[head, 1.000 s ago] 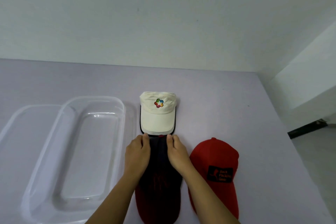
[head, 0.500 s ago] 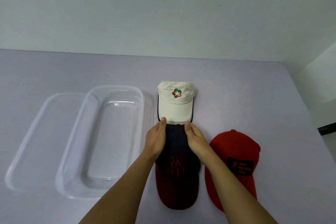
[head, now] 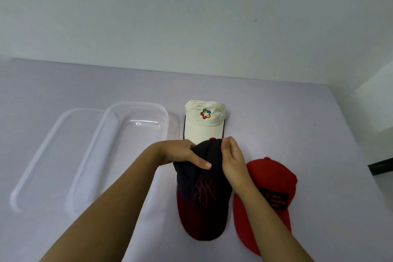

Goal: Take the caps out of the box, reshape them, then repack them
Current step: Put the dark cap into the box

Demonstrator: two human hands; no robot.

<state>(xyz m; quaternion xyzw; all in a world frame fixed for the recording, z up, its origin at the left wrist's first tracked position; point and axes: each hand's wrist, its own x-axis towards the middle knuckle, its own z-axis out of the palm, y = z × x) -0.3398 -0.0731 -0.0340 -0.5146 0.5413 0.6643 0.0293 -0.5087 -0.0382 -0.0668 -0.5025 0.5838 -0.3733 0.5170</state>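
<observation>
Between our two hands, the dark cap (head: 202, 193) lies lengthwise from twelve to six o'clock, brim toward us. Our left hand (head: 180, 153) and right hand (head: 232, 159) both pinch its crown at twelve. At nine o'clock sits the clear box (head: 89, 155), nearer our left hand.

One head-worn view looks forward and down, close over the table (head: 63, 83) toward the wall (head: 191, 6).

Both hands (head: 204, 155) grip the dark cap (head: 202, 198) beside the red cap (head: 274, 185).
</observation>
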